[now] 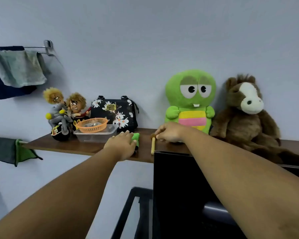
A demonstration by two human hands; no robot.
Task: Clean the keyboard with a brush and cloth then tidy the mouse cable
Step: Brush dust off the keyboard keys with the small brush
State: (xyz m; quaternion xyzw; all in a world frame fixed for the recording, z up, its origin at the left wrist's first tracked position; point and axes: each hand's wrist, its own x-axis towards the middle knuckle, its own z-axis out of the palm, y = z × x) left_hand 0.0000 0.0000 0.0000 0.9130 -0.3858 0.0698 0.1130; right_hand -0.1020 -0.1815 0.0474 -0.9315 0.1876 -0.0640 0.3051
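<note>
A small folded green cloth (pixel 136 136) lies on the brown wooden shelf (pixel 62 145). My left hand (pixel 123 144) rests on top of it with the fingers nearly straight, hiding most of it. Just to the right lies a brush (pixel 152 147) with a pale wooden handle that points toward me and overhangs the shelf's front edge. My right hand (pixel 168 133) is at the brush's dark head, and its curled fingers pinch that end. No keyboard, mouse or cable is in view.
On the shelf stand a biker doll toy (pixel 62 114), an orange basket (pixel 92 125) in a clear plastic box (pixel 95 136), a floral bag (pixel 116 112), a green plush (pixel 190 100) and a brown plush horse (pixel 245 114). A black monitor (pixel 179 187) rises below. Towels (pixel 17 69) hang at the left.
</note>
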